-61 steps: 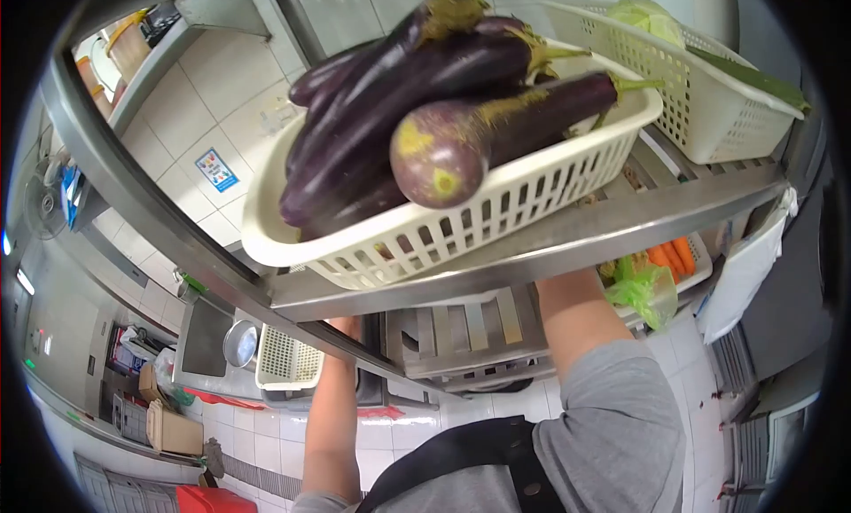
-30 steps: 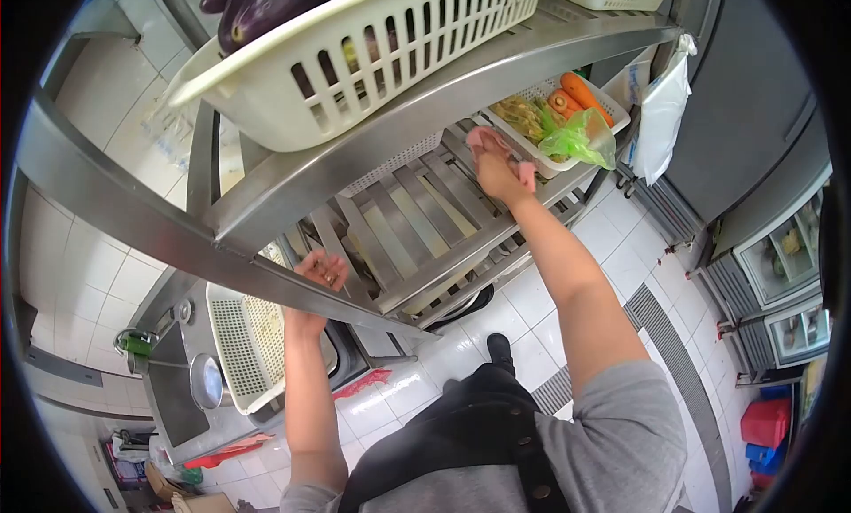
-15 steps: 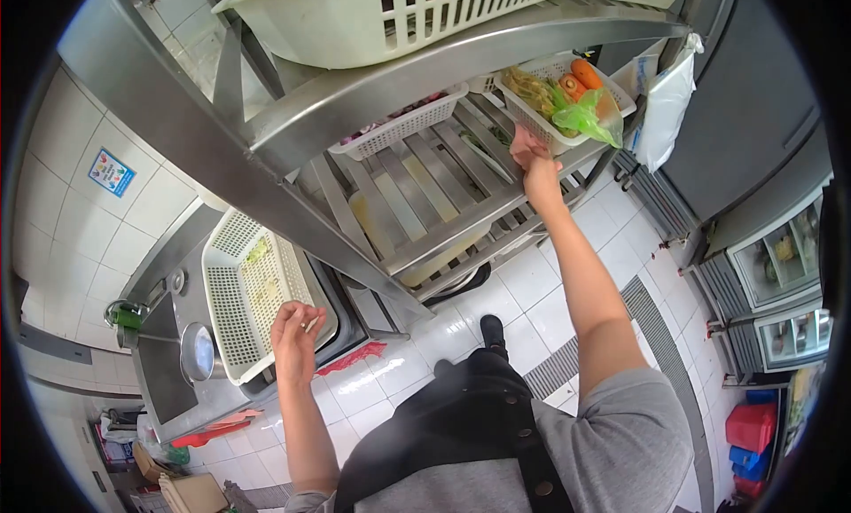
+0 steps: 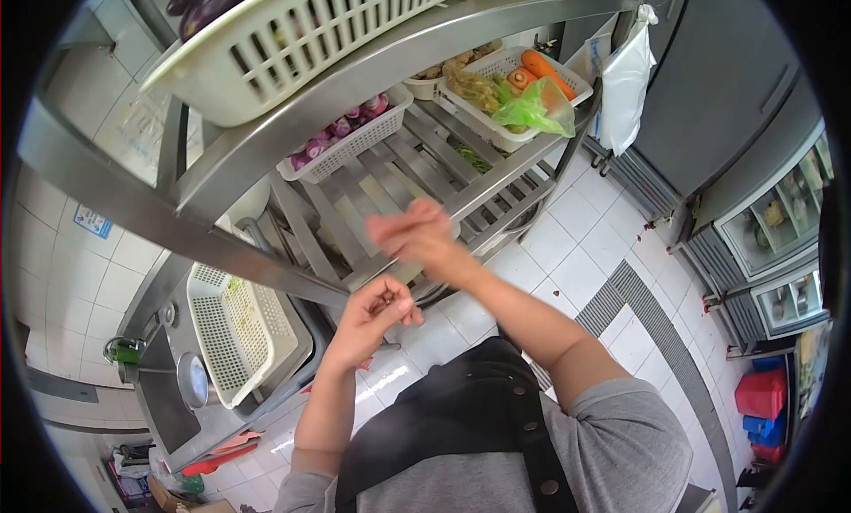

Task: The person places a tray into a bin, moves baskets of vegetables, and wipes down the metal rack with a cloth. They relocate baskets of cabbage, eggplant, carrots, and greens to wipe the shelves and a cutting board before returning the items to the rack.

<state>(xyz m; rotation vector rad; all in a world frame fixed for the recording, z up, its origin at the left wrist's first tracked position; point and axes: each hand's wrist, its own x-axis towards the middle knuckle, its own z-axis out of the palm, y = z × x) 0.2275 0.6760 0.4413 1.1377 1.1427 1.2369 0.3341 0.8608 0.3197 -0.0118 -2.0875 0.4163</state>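
My right hand [image 4: 434, 251], blurred by motion, is closed on a soft pink cloth [image 4: 394, 226] in front of the metal slatted shelf [image 4: 417, 180]. Just below and to its left is my left hand [image 4: 377, 313], with its fingers curled in; whatever they may hold is hidden. On the shelf, a white basket [image 4: 355, 149] holds purple onions. At the right end, another white basket [image 4: 483, 114] contains carrots [image 4: 548, 72], a yellowish vegetable and a green plastic bag [image 4: 536, 107].
A large basket with eggplants [image 4: 222, 3] sits on the upper tier. The metal shelf post [image 4: 266, 260] slants close by my left hand. Left of it, a perforated basket [image 4: 257, 384] stands by the sink [image 4: 168, 415]. A white bag [image 4: 625, 92] hangs at the shelf's right corner.
My right hand has come left and toward me with the pink cloth, away from the carrot basket. My left hand has moved right and up, from near the perforated basket toward my right hand.
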